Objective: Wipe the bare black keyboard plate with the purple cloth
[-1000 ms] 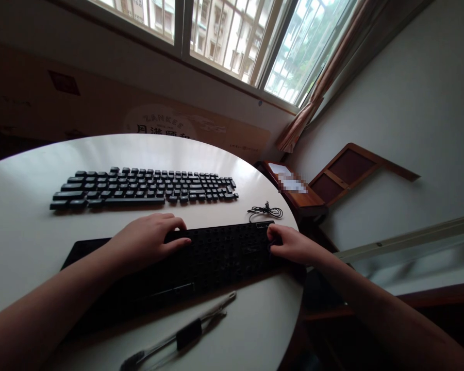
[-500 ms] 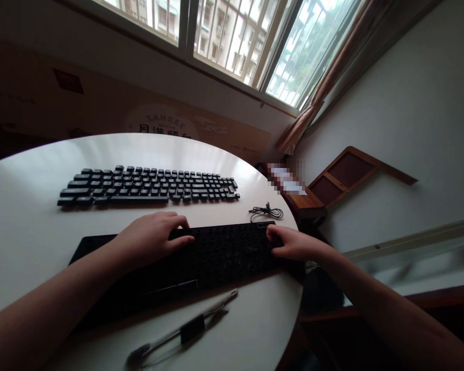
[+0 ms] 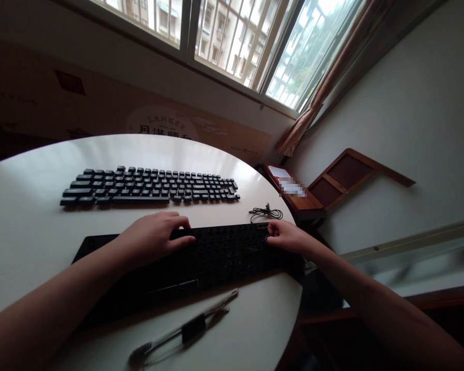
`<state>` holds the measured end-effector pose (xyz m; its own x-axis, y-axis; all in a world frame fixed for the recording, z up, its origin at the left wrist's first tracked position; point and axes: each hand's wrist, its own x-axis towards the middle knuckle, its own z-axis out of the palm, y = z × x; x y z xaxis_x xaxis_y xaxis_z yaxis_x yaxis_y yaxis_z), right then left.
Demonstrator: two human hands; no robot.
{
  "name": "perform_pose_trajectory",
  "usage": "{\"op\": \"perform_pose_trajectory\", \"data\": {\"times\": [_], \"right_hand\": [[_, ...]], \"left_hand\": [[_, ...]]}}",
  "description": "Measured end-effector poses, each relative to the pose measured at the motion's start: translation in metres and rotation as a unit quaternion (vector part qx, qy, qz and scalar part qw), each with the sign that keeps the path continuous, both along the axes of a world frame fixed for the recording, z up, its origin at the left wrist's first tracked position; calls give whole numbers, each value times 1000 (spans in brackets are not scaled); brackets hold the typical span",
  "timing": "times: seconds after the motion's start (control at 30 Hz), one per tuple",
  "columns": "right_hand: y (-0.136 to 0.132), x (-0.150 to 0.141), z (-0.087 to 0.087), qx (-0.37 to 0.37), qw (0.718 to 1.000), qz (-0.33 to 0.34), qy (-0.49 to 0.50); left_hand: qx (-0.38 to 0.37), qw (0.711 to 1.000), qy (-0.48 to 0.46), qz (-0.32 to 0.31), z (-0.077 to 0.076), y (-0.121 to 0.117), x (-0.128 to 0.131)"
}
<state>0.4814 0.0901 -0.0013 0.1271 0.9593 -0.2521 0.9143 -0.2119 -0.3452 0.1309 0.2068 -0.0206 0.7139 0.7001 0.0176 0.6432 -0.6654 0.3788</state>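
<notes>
A black keyboard base point(image 3: 224, 252) without its keycaps lies across the near part of the white round table. My left hand point(image 3: 154, 234) grips its far edge around the middle, thumb on top and fingertips over the edge. Over the base's right end, my right hand point(image 3: 284, 236) is closed in a pinch. Something small and dark, slightly purple, shows at its fingertips; I cannot make out what it is. Behind the base, loose black keycaps point(image 3: 150, 186) stand in rows in keyboard layout. The base's cable point(image 3: 266, 211) lies coiled beyond its right end.
Nearest me lies a slim tool point(image 3: 193, 327) with a dark brush end and thin wire. The table's curved edge point(image 3: 294, 314) runs close by on the right. A wooden piece of furniture point(image 3: 299, 198) with papers stands beyond it, below the window point(image 3: 232, 41).
My right hand has shifted slightly left and up along the base, and the dark bit at its fingertips now shows. My left hand and the base have stayed put.
</notes>
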Motion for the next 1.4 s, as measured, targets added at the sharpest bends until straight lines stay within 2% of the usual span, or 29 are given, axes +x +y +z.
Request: {"op": "perform_pose_trajectory", "data": {"times": [0.1,0.3,0.43,0.57,0.7,0.8,0.9,0.97,1.0,1.03,1.17,1.2,1.33,1.4], "right_hand": [[0,0,6,20,1000,-3,-6],[13,1,13,-15,1000,-2,-4],[19,-3,9,11,999,1,-34],[11,-8,7,67,997,-10,-49],[-18,6,13,181,982,-54,-23],[-56,31,15,264,952,-143,59],[-100,50,7,317,885,-261,221],[-124,55,-1,314,838,-311,320],[-133,55,-5,304,827,-321,347],[-141,55,-8,290,828,-321,357],[-157,50,-15,229,872,-276,333],[-160,48,-15,213,873,-268,347],[-164,42,-16,173,848,-262,427],[-163,41,-17,168,853,-246,429]], "left_hand": [[0,1000,-4,0,-1,0,0],[3,1000,-15,1,-2,1,-1],[2,1000,-7,2,0,0,-1],[2,1000,-5,10,0,0,-1],[5,1000,6,15,1,0,-1],[-1,1000,7,16,0,1,-1],[-10,1000,-3,13,-1,4,-1],[-16,1000,-10,13,-2,5,-1],[-20,1000,-12,14,-1,5,-1],[-24,1000,-11,16,-1,5,-1],[-31,999,3,24,5,2,0],[-34,999,6,26,7,1,0],[-51,998,13,38,10,1,3],[-53,998,14,41,9,3,3]]}}
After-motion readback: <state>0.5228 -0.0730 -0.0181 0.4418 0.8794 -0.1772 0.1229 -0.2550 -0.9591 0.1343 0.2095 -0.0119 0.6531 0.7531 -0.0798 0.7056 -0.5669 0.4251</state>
